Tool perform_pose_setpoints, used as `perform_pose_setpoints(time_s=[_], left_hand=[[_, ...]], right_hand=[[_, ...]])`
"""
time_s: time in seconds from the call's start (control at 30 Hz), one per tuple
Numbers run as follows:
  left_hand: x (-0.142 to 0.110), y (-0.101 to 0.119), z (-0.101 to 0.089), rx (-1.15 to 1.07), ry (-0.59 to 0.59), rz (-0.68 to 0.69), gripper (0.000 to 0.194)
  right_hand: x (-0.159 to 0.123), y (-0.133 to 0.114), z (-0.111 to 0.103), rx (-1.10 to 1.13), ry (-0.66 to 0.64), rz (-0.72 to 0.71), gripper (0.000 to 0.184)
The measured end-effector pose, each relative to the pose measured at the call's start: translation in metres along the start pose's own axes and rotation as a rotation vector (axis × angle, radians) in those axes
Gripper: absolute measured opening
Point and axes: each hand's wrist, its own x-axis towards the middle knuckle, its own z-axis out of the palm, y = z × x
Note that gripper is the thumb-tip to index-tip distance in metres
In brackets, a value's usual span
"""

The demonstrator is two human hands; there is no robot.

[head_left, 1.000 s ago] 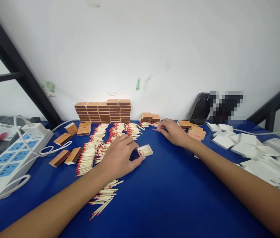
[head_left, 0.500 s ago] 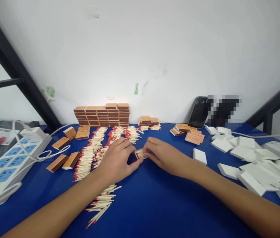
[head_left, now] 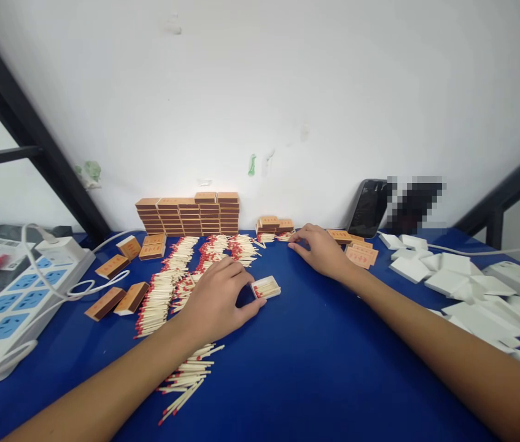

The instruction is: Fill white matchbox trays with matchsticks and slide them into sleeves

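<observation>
My left hand [head_left: 217, 299] rests on the blue table [head_left: 315, 368], its thumb and fingers steadying a small white matchbox tray [head_left: 266, 286] that holds red-tipped matches. My right hand [head_left: 321, 250] is stretched toward the back of the table, fingertips touching down near loose matches [head_left: 282, 237] beside a small pile of brown matchboxes [head_left: 274, 223]. Whether it pinches a match I cannot tell. Rows of red-tipped matches [head_left: 167, 288] lie just left of my left hand, and more matches [head_left: 188, 377] lie under my left wrist.
A wall of stacked brown matchboxes [head_left: 190, 215] stands at the back. Loose brown sleeves [head_left: 356, 250] lie right of my right hand. White trays [head_left: 466, 288] crowd the right side. A white power strip [head_left: 15, 294] with cables lies at the left. A black phone [head_left: 370, 209] leans on the wall.
My right hand left the tray and moved back and right to the loose matches at the rear. My left hand stayed on the tray.
</observation>
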Motion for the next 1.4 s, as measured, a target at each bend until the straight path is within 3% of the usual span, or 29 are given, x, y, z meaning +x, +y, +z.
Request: perform_pose_setpoints(time_s=[0.2,0.67,1.07,1.4], left_hand=[[0.0,0.001,-0.001,0.0,-0.002,-0.008,0.027],[-0.001,0.0,0.0,0.0,-0.003,-0.007,0.027],[0.001,0.001,-0.004,0.004,-0.019,-0.02,0.026],[0.0,0.0,-0.002,0.0,-0.026,-0.023,0.027]], right_hand=[[0.002,0.006,0.005,-0.009,0.01,-0.016,0.019],[0.002,0.003,0.003,-0.007,-0.026,-0.016,0.011],[-0.008,-0.014,-0.017,0.005,-0.122,-0.061,0.013],[-0.008,-0.018,-0.002,0.015,-0.107,0.001,0.009]])
